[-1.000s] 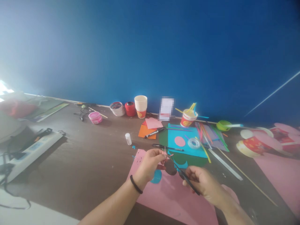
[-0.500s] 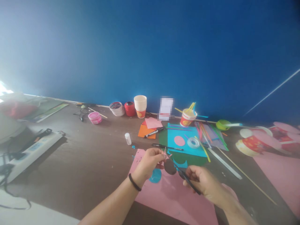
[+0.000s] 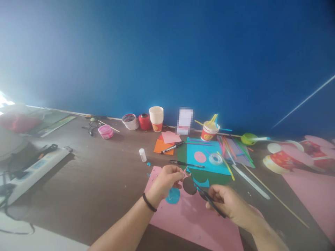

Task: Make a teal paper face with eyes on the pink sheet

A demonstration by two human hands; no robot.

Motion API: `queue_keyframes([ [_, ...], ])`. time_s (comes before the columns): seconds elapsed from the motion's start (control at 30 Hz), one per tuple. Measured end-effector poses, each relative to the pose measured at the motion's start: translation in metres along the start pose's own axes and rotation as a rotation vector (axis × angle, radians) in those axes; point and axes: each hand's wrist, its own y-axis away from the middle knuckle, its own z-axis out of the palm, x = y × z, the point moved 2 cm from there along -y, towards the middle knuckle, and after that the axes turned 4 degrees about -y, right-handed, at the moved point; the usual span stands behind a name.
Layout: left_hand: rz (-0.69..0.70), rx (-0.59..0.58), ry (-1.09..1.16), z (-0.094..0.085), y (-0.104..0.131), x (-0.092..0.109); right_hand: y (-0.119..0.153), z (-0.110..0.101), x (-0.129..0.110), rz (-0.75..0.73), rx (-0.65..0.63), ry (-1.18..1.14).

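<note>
My left hand (image 3: 170, 178), with a black band at the wrist, pinches a small pink paper piece (image 3: 186, 173). My right hand (image 3: 225, 202) is closed round black scissors (image 3: 213, 204), whose blades point up and left towards that piece. Below the hands lies a large pink sheet (image 3: 193, 223). On it, under my left hand, is a blue disc (image 3: 172, 196), and a dark disc (image 3: 190, 186) shows between the hands. A blue paper offcut (image 3: 202, 182) lies just beyond the scissors.
Behind are a blue sheet (image 3: 193, 148) with a tape roll (image 3: 216, 159), pens, a cup of straws (image 3: 209, 131) and stacked cups (image 3: 156, 118). A glue stick (image 3: 142, 155) stands left of centre. Decorated cups (image 3: 282, 162) lie right; a power strip (image 3: 39, 170) lies left.
The pink piece at my left fingertips has tilted slightly and shows a little more to the right. My right hand and the scissors have shifted slightly right. The rest looks the same.
</note>
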Motion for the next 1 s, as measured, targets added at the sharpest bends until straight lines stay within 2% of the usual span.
queue_keyframes([
  [0.23,0.008,-0.009,0.001,0.0,0.0015,0.0008,0.0023,0.0,-0.0033,0.023,0.021,0.047],
  [0.6,0.004,-0.029,-0.014,-0.002,-0.0005,-0.002,0.0028,0.0003,-0.0014,0.014,-0.003,0.047],
  [1.0,-0.005,-0.039,-0.027,-0.0028,-0.0008,-0.0006,0.0085,-0.0007,-0.0103,0.018,-0.035,0.026],
])
